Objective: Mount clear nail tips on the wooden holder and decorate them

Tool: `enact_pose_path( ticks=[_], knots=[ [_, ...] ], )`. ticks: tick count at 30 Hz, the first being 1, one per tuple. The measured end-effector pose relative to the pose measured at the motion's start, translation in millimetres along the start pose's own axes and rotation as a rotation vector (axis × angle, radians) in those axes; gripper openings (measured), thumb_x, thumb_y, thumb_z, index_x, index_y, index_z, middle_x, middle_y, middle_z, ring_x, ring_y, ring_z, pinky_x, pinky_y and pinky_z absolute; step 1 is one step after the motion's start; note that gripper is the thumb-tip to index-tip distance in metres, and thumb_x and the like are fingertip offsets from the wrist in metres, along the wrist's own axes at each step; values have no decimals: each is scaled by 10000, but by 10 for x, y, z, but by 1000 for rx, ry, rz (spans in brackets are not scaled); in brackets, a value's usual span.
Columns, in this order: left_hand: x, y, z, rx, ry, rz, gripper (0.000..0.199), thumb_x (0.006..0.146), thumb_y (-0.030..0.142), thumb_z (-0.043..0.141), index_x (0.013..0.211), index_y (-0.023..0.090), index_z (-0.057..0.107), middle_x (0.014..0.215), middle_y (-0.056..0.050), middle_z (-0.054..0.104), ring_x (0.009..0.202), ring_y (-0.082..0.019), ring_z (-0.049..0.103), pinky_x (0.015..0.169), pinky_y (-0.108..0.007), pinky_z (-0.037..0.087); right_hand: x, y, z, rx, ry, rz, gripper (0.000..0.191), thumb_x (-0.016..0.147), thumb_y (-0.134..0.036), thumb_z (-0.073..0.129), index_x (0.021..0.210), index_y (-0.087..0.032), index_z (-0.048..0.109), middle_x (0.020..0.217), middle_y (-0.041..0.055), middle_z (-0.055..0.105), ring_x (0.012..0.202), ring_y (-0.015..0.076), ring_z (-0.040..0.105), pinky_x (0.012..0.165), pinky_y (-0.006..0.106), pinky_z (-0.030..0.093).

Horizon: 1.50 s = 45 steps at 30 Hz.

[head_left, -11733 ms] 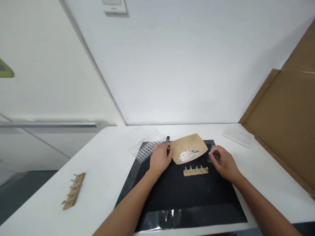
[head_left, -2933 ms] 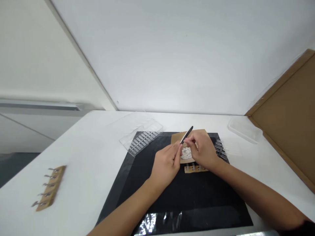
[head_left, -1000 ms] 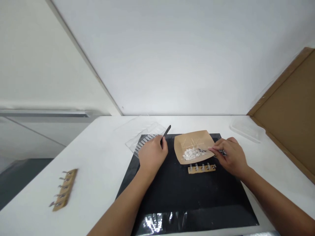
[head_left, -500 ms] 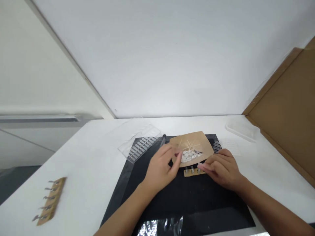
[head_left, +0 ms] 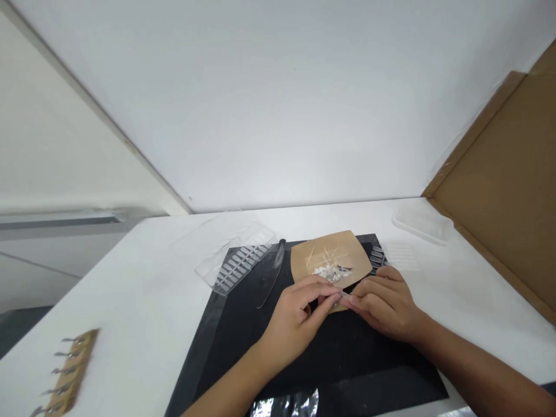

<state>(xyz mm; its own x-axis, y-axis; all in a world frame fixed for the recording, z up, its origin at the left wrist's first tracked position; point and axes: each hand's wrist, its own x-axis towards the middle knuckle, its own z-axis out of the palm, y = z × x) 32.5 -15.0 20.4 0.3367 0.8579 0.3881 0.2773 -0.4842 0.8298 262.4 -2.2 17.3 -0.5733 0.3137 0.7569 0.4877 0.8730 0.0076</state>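
Note:
My right hand [head_left: 386,304] pinches a small clear piece [head_left: 344,294] that looks like a false nail tip, over the black mat [head_left: 339,359]. At the other end of that piece, the thumb and fingers of my left hand [head_left: 302,315] are closed together; the fingertips partly cover it. Under the hands lies a cardboard strip [head_left: 341,308], mostly hidden, its small upright metal clips out of sight. Just beyond the fingers, brown paper [head_left: 299,255] holds a heap of white bits [head_left: 332,272] and several thin pale sticks.
Clear sheets of nail tips [head_left: 241,266] lie at the mat's back left, beside a dark-ended clear strip [head_left: 278,260]. More tips [head_left: 377,258] sit right of the paper. A clear tray [head_left: 421,225] stands back right, near cardboard [head_left: 499,191]. Another clip strip [head_left: 72,370] lies far left.
My left hand has moved right, away from the white bits, and its fingertips now meet those of my right hand at the clear piece. The view has shifted slightly.

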Motion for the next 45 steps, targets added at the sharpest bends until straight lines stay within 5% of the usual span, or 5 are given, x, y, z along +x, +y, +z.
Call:
enact_pose_path(
  ticks=[10,19,28,39,45],
  knots=[
    [-24,28,91,-206,51,-138,154,932,321,762,992,210,849,891,-73,800,801,-193,748,742,-298,621,97,-55,-73,-33,-61,-76,365,991,-101,706,687,-197,529,744,-34,710,660,108,620,646,333,359],
    [-44,-8,135,-441,-18,-335,245,875,390,821,988,174,834,815,-74,798,717,-181,741,678,-284,615,96,-42,-72,64,-21,-34,320,990,-170,737,753,-202,524,743,-36,707,637,105,605,680,326,367],
    [-41,17,116,-427,-32,-291,200,881,362,820,882,162,826,865,-85,806,758,-172,728,695,-279,593,0,-16,78,163,116,174,264,936,-293,821,1038,-196,598,828,-15,771,715,147,729,744,333,393],
    [-27,2,107,-355,-43,-309,221,854,380,841,809,165,817,791,-75,809,673,-158,712,617,-250,562,45,-61,34,292,62,248,203,960,-391,804,1015,-228,695,683,-64,683,600,116,638,717,325,376],
    [-31,-28,84,-133,-14,-59,106,905,287,792,899,183,811,831,-76,800,713,-161,727,642,-249,560,-96,251,-130,389,-142,232,361,891,-522,829,1023,-212,699,763,-37,701,695,135,654,740,319,394]
  ],
)
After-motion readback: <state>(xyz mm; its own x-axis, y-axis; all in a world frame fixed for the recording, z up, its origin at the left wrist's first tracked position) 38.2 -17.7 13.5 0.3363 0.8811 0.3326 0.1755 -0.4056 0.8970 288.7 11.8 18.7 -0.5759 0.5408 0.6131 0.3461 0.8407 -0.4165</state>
